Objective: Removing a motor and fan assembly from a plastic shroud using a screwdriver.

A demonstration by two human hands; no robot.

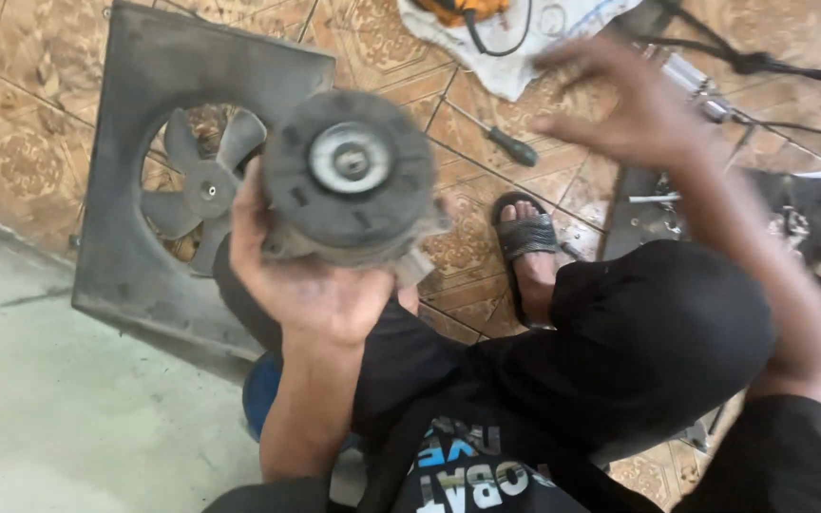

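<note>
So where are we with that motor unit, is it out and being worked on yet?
Done: the round motor unit is free of any mount, lifted off the floor. In hand: the left hand grips it from below, pulley face up; the right hand hovers blurred and empty. Untouched: the screwdriver lies on the tiles, and the fan shroud stands behind.
</note>
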